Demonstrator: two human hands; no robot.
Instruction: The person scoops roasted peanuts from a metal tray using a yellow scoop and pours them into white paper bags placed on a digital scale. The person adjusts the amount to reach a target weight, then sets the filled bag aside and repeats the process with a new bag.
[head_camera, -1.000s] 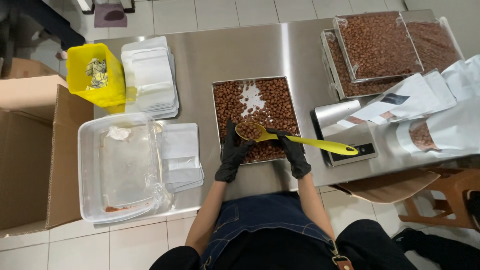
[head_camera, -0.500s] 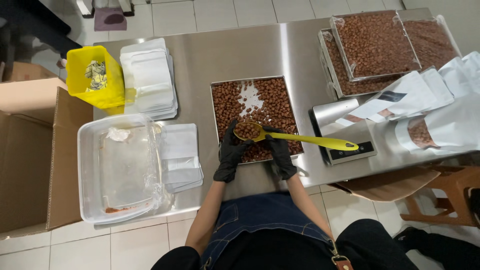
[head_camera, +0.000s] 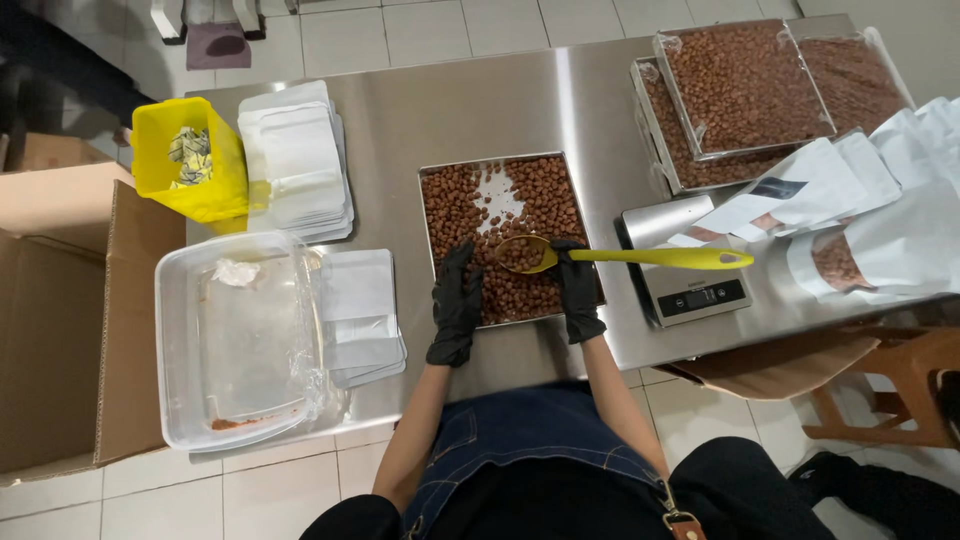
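A metal tray (head_camera: 428, 215) filled with brown nuts sits in the middle of the steel table (head_camera: 480, 100), with a bare patch near its far side. My right hand (head_camera: 578, 292), in a black glove, grips a yellow spoon (head_camera: 640, 257) close to its bowl. The bowl holds some nuts above the tray's front half, and the long handle points right over a scale (head_camera: 690, 285). My left hand (head_camera: 457, 305), also gloved, rests on the tray's front left part with its fingers laid over the nuts.
Two film-covered trays of nuts (head_camera: 745, 85) stand at the back right, with white pouches (head_camera: 880, 220) in front of them. On the left are pouch stacks (head_camera: 295, 160), a yellow bin (head_camera: 190, 160), a clear tub (head_camera: 240, 340) and a cardboard box (head_camera: 60, 320). A wooden stool (head_camera: 900, 380) stands at the right.
The spoon's handle has swung from slanting towards me to lying level across the scale. My right hand has shifted slightly up the tray; my left hand stays put.
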